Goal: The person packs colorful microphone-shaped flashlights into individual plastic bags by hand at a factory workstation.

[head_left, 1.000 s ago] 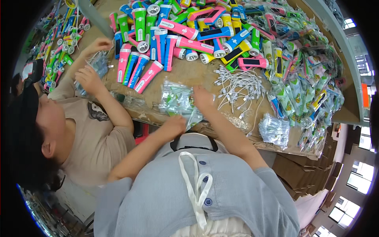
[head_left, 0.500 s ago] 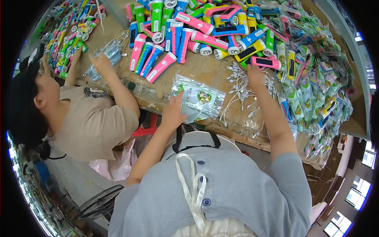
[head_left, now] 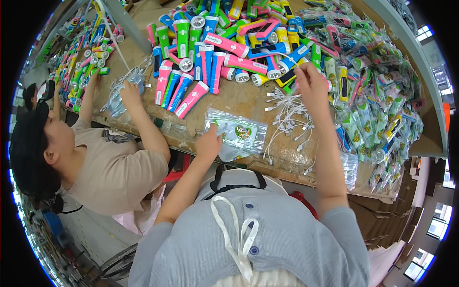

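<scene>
My left hand (head_left: 209, 142) is closed at the left edge of a clear zip bag (head_left: 244, 131) with a printed green-and-white design, which lies flat near the table's front edge. My right hand (head_left: 311, 82) is raised over the right side of the table, fingers pinched on a white USB cable (head_left: 282, 54) that arcs out to the left. Below it spreads a tangle of white cables (head_left: 289, 110). Close beyond the right hand lie loose flashlights (head_left: 229, 45) in pink, green, blue and yellow.
A heap of bagged flashlights (head_left: 377, 95) covers the table's right side. At left, a co-worker (head_left: 105, 158) reaches toward another flashlight pile (head_left: 88, 62) and a clear bag with cables (head_left: 119, 95). A metal post (head_left: 125, 24) rises between the two piles.
My right hand has lifted from beside the cable tangle with a white cable. My left hand's fingers have closed on the bag's edge. The whole view has shifted slightly.
</scene>
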The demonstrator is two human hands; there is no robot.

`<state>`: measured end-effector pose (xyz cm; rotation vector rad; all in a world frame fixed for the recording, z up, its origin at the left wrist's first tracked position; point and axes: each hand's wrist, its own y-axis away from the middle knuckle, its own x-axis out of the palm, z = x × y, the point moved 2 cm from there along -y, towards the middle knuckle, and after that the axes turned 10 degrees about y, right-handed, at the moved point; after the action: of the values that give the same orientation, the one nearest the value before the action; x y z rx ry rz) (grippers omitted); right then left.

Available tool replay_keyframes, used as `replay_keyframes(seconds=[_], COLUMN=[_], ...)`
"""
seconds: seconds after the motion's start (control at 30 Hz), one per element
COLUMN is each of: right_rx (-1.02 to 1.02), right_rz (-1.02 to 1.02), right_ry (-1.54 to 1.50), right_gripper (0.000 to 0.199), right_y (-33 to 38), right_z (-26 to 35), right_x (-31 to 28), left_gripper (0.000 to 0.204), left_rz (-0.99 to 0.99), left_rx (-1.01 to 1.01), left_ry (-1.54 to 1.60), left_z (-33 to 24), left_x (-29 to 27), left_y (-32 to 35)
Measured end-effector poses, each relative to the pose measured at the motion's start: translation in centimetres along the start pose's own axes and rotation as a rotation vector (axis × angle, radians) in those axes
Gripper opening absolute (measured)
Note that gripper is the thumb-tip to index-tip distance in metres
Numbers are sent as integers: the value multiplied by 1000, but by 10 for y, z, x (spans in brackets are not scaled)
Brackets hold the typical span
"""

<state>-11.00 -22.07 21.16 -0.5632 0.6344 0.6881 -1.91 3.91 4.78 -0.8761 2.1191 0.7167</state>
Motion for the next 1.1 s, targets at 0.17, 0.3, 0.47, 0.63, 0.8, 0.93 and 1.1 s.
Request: replay_keyframes(seconds=[0.17, 0.3, 0.47, 0.63, 0.8, 0.93, 1.1], right_rx=[358, 506, 204, 148, -372, -295, -134], right_rz=[82, 653, 893, 839, 1230, 1125, 852], right_ry=[-652, -579, 93, 704, 838, 610, 272], right_gripper=[32, 34, 31, 21, 21, 26, 29], right_y=[70, 143, 139, 120, 129, 119, 50], right_z=[9, -43, -55, -49, -21, -19, -12], right_x=[112, 203, 188, 191, 207, 202, 174], left_gripper=[16, 16, 10, 7, 8, 7, 4], left_rz=[-35, -157, -83, 42, 142, 112, 34], left_rx=[30, 84, 65, 5, 89, 86, 16], left_ry=[151, 380, 591, 690, 824, 850, 849], left_z=[11, 33, 42, 33, 10, 6, 35], left_x=[5, 8, 15, 9, -9, -20, -16], left_y=[-12, -19, -20, -13, -11, -6, 7])
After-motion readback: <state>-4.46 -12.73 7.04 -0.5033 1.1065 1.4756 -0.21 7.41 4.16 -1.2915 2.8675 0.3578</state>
